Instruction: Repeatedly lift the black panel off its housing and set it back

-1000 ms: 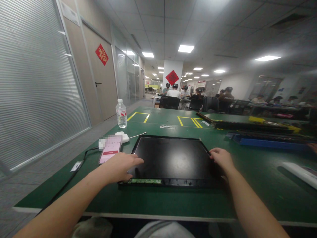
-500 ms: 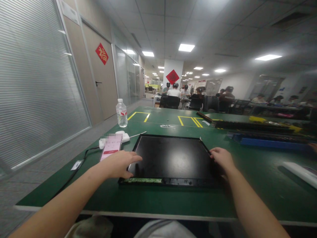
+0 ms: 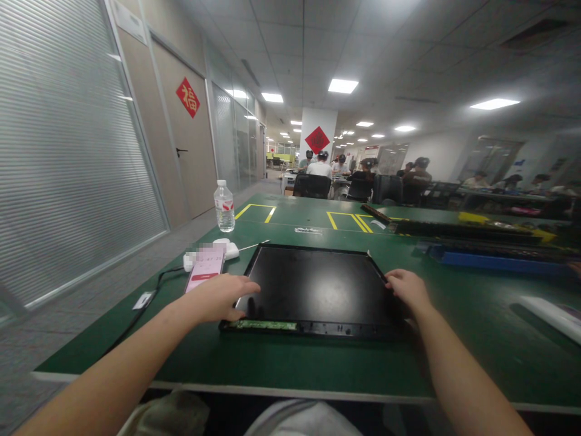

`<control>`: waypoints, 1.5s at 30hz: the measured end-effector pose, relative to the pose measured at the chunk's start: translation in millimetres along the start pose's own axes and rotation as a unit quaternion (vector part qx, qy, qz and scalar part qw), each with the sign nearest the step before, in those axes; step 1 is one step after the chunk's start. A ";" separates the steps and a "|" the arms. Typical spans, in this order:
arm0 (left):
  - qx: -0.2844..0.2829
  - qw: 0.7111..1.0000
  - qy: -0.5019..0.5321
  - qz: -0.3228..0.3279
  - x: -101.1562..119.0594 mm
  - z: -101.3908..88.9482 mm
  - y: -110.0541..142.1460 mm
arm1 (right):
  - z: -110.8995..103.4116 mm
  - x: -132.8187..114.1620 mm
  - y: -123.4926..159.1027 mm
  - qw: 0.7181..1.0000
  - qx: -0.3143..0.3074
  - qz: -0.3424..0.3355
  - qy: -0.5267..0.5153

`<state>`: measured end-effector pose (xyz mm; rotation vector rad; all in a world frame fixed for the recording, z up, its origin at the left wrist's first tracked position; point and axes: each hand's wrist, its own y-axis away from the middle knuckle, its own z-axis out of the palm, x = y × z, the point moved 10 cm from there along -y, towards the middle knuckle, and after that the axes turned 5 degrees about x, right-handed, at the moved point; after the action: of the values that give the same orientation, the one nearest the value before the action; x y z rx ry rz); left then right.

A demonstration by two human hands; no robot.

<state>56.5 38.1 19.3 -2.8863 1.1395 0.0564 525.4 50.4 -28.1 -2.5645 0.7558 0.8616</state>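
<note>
A dark LCD screen panel (image 3: 313,284) in a black frame lies face up on the green table. A green circuit board strip (image 3: 267,326) runs along the left part of its near edge. My left hand (image 3: 227,295) rests over the panel's left side, thumb and forefinger spread apart on the surface and open; its other fingers are hidden. At the right edge, my right hand (image 3: 406,287) has its fingers closed on the frame, thumb and fingertips pinching the rim.
Left of the panel are a phone (image 3: 206,269), a white tool (image 3: 230,248) with a thin metal shaft, a black cable (image 3: 157,287) and a water bottle (image 3: 224,209). A blue tray (image 3: 494,257) and a white bar (image 3: 554,315) lie to the right. Several people sit at far desks.
The view has shifted very slightly. Both hands and the panel stay in nearly the same place.
</note>
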 end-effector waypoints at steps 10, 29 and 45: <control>0.000 1.000 -0.012 -0.011 -0.7 -0.4 1.4 | 0.1 -0.2 -1.0 1.000 0.005 0.000 -0.006; 0.022 0.998 0.020 -0.049 -7.9 -3.3 3.2 | 1.1 0.7 -2.9 1.000 0.006 -0.017 -0.002; 0.074 0.978 0.010 -0.195 -62.7 12.0 -51.1 | -1.5 -3.7 -3.9 0.994 0.017 -0.059 0.088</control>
<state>45.5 118.7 11.4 -2.9186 0.5347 -0.0675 525.8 54.2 -24.2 -2.6495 0.6527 0.5865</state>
